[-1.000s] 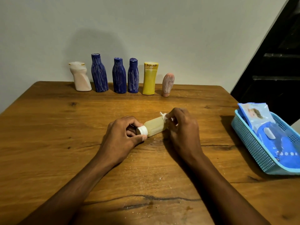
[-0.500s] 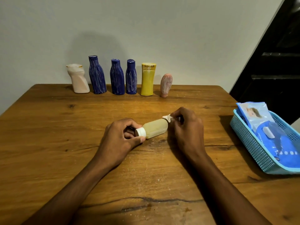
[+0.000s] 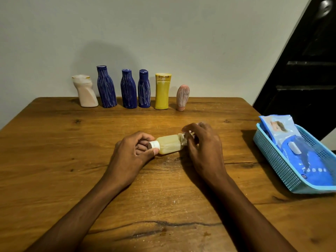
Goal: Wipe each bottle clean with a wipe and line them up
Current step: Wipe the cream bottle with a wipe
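Observation:
A small pale yellow bottle with a white cap lies on its side just above the wooden table, near its middle. My left hand pinches the capped end between thumb and fingers. My right hand holds a small white wipe against the bottle's base end. Along the far edge stand several bottles in a row: a cream one, three blue ones, a yellow one and a small pink one.
A light blue plastic basket sits at the table's right edge, holding a blue pack of wipes. A grey wall rises behind the row of bottles. A dark staircase fills the upper right.
My right hand has shifted the wipe around the bottle's base end, and its fingers have lifted slightly. The left hand keeps its hold on the cap. The camera view dipped a little.

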